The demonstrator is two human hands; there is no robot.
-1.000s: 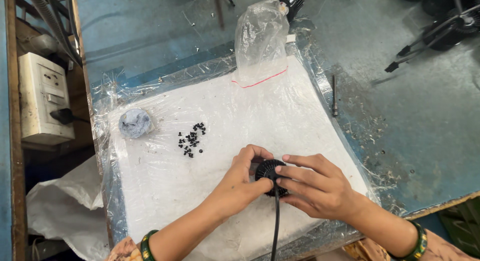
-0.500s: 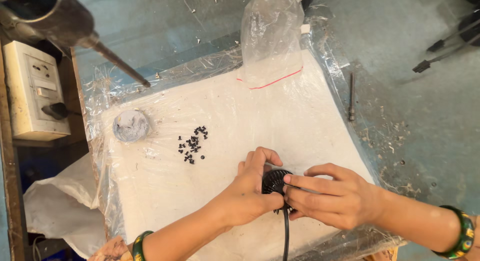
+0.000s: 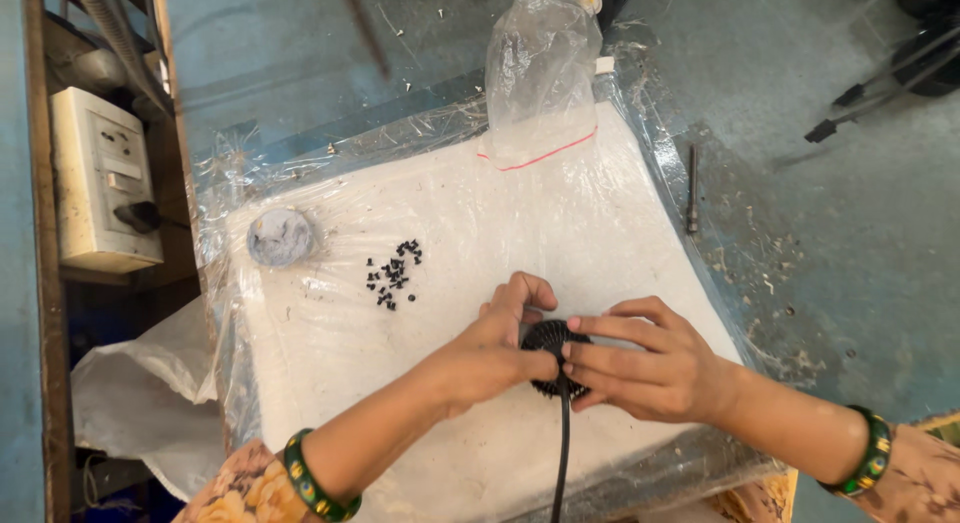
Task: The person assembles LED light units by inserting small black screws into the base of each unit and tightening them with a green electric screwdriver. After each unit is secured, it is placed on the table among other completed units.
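Gripping a round black finned part (image 3: pixel 553 341) from both sides, the left hand (image 3: pixel 490 351) and right hand (image 3: pixel 640 368) hold it low on the white pad (image 3: pixel 480 223), its black cable (image 3: pixel 562 453) trailing toward the person. Both sets of fingers are clamped on the part's rim, so this looks like a fitting or fastening step. A next move would likely need one hand freed while the other steadies the part. Left of the hands lies a scatter of small black screws (image 3: pixel 393 275), with a grey round cap (image 3: pixel 280 236) beyond. A clear bag (image 3: pixel 540 78) stands at the pad's far edge, a metal rod (image 3: pixel 691 188) on the worktop (image 3: pixel 800 243). Nothing blocks the reach to the screws.
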